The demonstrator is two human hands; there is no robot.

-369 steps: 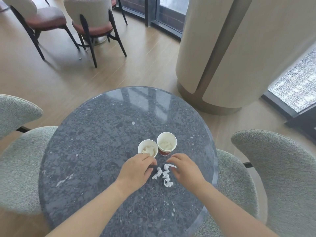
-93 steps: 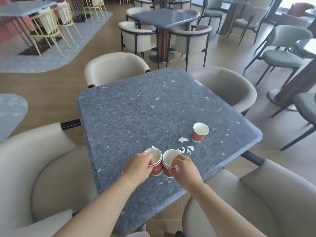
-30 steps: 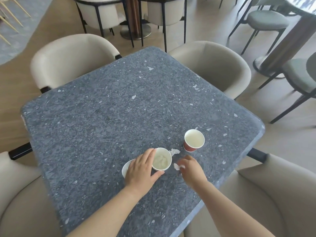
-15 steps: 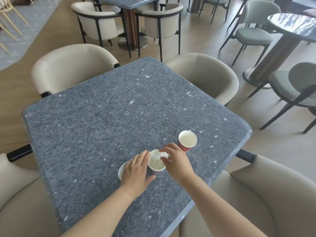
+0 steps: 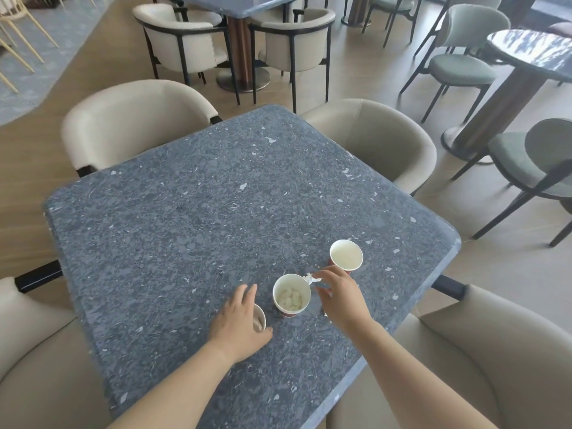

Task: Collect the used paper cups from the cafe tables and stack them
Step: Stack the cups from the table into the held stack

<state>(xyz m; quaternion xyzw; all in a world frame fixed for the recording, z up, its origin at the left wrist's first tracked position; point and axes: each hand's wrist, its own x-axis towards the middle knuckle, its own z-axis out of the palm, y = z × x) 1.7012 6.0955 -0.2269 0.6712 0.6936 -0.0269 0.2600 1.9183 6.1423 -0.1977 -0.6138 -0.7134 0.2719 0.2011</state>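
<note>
Three red paper cups stand near the front right corner of a speckled grey worktop point(image 5: 185, 227). The middle cup point(image 5: 291, 295) holds crumpled paper. It looks light, thin-walled and easily crushed, so is best held gently round its side below the rolled rim. An empty cup point(image 5: 345, 254) stands just beyond it. A third cup point(image 5: 260, 318) sits mostly hidden under the left hand point(image 5: 240, 320); I cannot tell whether its fingers grip it. The right hand point(image 5: 340, 294) pinches a white paper scrap point(image 5: 309, 277) beside the middle cup's rim.
</note>
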